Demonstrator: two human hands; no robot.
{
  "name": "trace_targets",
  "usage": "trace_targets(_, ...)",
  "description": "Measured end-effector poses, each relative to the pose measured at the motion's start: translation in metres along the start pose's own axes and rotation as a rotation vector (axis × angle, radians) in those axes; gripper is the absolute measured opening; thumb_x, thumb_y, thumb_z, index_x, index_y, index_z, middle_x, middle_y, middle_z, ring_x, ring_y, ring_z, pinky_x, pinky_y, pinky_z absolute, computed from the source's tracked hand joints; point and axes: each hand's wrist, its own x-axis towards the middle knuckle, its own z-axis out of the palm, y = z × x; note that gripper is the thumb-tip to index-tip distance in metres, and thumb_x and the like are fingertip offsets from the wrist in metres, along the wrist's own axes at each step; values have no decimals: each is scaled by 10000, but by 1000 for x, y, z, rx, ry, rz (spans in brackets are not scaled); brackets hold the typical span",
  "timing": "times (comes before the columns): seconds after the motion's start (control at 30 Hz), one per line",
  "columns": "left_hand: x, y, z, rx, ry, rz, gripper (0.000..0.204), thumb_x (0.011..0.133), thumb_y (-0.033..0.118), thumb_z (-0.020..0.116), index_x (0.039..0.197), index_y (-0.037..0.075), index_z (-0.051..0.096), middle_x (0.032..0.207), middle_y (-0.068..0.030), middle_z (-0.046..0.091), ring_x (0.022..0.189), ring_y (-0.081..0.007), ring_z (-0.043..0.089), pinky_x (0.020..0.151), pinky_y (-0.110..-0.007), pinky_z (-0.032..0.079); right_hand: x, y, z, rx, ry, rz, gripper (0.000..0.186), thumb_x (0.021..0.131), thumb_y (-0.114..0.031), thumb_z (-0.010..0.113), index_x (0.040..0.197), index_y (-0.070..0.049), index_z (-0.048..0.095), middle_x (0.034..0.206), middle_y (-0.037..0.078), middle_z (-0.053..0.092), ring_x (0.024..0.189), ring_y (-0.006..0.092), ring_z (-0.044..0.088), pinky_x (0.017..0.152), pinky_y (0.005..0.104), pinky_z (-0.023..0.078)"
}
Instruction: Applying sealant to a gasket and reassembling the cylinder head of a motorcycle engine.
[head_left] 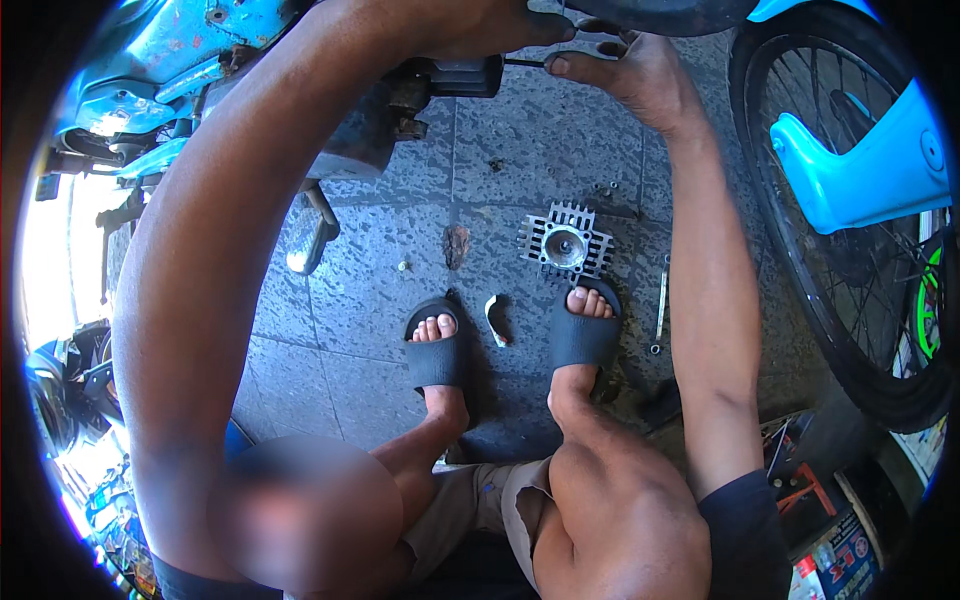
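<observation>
Stud: 1 thin dark rod (524, 63) juts from the finned engine (450, 78) at the top of the view, its long axis running left to right.
Nearer hand: the right hand (640, 85), at the rod's free end; the rod points toward its thumb.
Right grip: fingers bent, thumb tip at or just beside the rod; I cannot tell whether they pinch it.
Left hand: above the engine, the left hand (480, 27) reaches rightward, partly cut off; its grip cannot be told.
Floor: a finned metal block (565, 247) and, right of it, 1 spanner (661, 305).
</observation>
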Motion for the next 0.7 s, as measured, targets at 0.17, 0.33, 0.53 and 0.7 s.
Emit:
trace_targets(0.17, 8, -28, 9, -84, 103, 201, 400, 826, 234, 681, 1176, 52, 615, 1140, -200, 656, 1093, -336, 617, 946, -424, 483, 1, -7, 7, 20, 9, -35, 944, 580, -416, 916, 1312, -4, 487, 1268, 180, 565, 1196, 290, 537, 998, 422, 454)
trace_targets(0.33, 13, -14, -7, -52, -243, -144, 324, 845, 195, 661, 1125, 36, 626, 1065, -205, 674, 1009, -332, 650, 878, -419, 509, -2, -5, 4, 41, 14, -68, 936, 577, -434, 911, 1302, -9, 500, 1254, 175, 576, 1185, 290, 546, 993, 423, 458)
trace_targets(0.53, 12, -26, -2, -27, -178, 6, 323, 841, 186, 669, 1127, 40, 631, 1055, -198, 673, 1003, -331, 647, 875, -418, 508, 3, -3, 4, 70, 6, -116, 928, 573, -454, 906, 1291, -15, 516, 1237, 169, 589, 1172, 290, 557, 987, 423, 464)
trace_targets(0.7, 10, -24, 1, -58, -123, 5, 336, 845, 188, 668, 1148, 47, 628, 1090, -197, 664, 1032, -325, 636, 893, -411, 502, 7, -1, 7, 75, 7, -141, 921, 569, -472, 901, 1281, -20, 530, 1222, 164, 600, 1161, 290, 566, 982, 423, 469)
